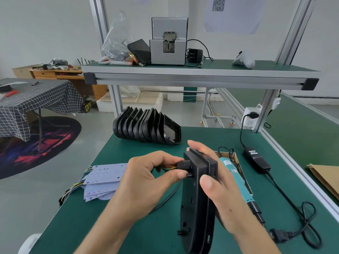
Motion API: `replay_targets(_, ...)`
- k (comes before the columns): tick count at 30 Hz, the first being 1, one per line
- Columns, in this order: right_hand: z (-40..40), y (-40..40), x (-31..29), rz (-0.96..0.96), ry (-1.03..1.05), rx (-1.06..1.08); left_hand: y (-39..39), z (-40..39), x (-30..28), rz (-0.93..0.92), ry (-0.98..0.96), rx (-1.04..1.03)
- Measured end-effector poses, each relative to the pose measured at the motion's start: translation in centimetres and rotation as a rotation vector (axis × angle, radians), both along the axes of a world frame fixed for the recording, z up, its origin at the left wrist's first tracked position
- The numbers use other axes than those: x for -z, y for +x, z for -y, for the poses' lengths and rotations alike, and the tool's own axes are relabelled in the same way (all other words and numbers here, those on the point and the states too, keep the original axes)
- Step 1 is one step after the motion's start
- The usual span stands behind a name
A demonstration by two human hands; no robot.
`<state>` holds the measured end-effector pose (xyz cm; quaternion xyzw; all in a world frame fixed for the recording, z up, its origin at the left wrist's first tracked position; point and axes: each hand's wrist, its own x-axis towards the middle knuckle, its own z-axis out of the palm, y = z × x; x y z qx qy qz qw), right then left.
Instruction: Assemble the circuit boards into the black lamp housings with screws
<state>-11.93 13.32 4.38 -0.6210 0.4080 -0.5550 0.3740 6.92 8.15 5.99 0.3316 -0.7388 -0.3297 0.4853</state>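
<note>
Head view: black lamp housing (pixel 197 195) held on edge above green bench (pixel 139 226), gripped by right hand (pixel 220 182), thumb across near face, fingers behind. Left hand (pixel 146 178) pinching black connector (pixel 183 165) with yellow wires at housing's side. Stack of circuit boards (pixel 104 178) lying left on bench. Row of empty housings (pixel 146 128) beyond. Teal electric screwdriver (pixel 238 180) just right of held housing.

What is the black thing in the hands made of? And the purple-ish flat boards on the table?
The black housing looks like moulded plastic: matte, even black, with sharp ribs and small cut-out slots. The boards look like thin rigid sheet with a pale lilac coating, dotted with small holes and red marks, coloured wires at one edge; whether metal or fibreglass sits underneath, I cannot tell.
</note>
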Motion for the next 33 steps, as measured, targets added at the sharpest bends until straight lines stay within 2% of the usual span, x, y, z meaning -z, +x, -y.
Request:
replay_targets(6, 0.6, -0.1, 0.7, -0.102, -0.043, 0.020, 0.6, 0.4, -0.6, 0.152, 0.017, 0.051)
replay_targets(9, 0.9, 0.1, 1.0, -0.034, -0.045, 0.018, 0.2, 0.6, -0.7, 0.199, -0.030, 0.066)
replay_targets(11, 1.1, 0.0, 1.3, 0.025, -0.055, 0.056, -0.2, 0.5, -0.6, 0.173, -0.029, 0.041)
replay_targets(15, 1.2, -0.4, 1.2, 0.046, -0.074, 0.133, -0.7, 0.5, -0.1, 0.079, 0.097, -0.029)
replay_targets(23, 0.6, -0.8, 1.3, 0.033, -0.084, 0.095, -1.4, -0.6, 0.4, -0.070, 0.205, 0.012)
replay_targets(26, 0.4, -0.9, 1.5, 0.032, -0.073, 0.058, -1.3, -0.9, 0.3, -0.047, 0.208, 0.025)
replay_targets(30, 0.5, -1.3, 1.7, -0.010, -0.067, 0.054, -1.0, -0.6, -0.1, 0.110, 0.132, 0.072)
replay_targets(33, 0.8, -1.6, 2.2, -0.007, -0.054, 0.049, -0.9, -0.3, -0.3, 0.111, 0.162, 0.121)
